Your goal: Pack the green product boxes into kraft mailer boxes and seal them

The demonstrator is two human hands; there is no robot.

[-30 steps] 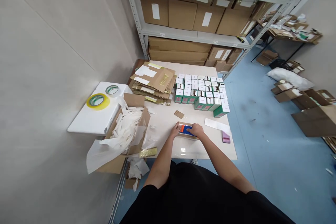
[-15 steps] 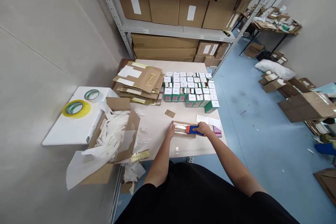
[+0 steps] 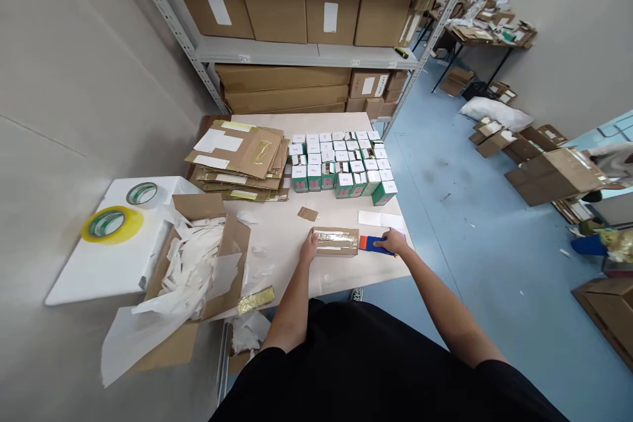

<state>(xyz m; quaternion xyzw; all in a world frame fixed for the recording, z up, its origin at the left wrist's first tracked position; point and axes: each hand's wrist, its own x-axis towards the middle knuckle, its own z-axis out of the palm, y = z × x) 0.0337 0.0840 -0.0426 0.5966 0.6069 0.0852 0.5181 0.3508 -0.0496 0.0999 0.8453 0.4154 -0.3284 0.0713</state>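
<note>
A small long cardboard box lies on the table in front of me, with a shiny strip of tape along its top. My left hand grips the box's left end. My right hand is closed around a blue tape dispenser with an orange front. That orange end sits just off the right end of the box. Beyond my right hand lie white papers. A loose brown cardboard piece rests behind the box.
Several green-and-white small boxes stand in rows at the back. Flattened cartons are stacked to their left. An open carton of white paper scraps stands left, beside tape rolls on a white surface. Shelving rises behind.
My right hand has drawn the tape dispenser rightward, from over the box to past its right end. My left hand keeps hold of the box. The view has turned to the right.
</note>
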